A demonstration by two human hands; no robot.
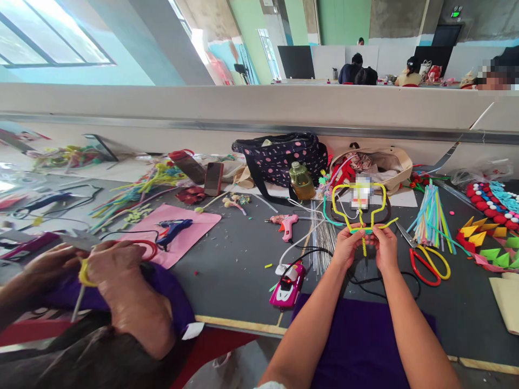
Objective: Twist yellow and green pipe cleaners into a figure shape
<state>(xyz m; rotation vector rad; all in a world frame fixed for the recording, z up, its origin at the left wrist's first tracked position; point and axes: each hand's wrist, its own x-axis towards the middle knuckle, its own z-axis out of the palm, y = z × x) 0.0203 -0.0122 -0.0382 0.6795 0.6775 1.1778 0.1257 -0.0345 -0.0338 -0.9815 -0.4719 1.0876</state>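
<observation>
In front of me, both hands pinch the lower middle of a yellow pipe cleaner frame [384,197], bent into a wide outline with a short twisted stem hanging below. A teal strand crosses it where my fingers meet. My left hand [347,247] grips the left side of this join. On the other side, my right hand [386,247] holds it between thumb and fingers, with a loose yellow end sticking out to the right. Scissors [428,265] with red and yellow handles lie right of my right hand. Left of my hands is a bundle of thin wires [325,246].
A pink glue gun [287,226] and a magenta car-shaped power socket [288,286] with cables lie to the left. Pastel pipe cleaners [433,219] stand at right. Behind are a dark patterned bag [279,154] and a bottle [301,181]. A co-worker's hands [117,265] work at far left.
</observation>
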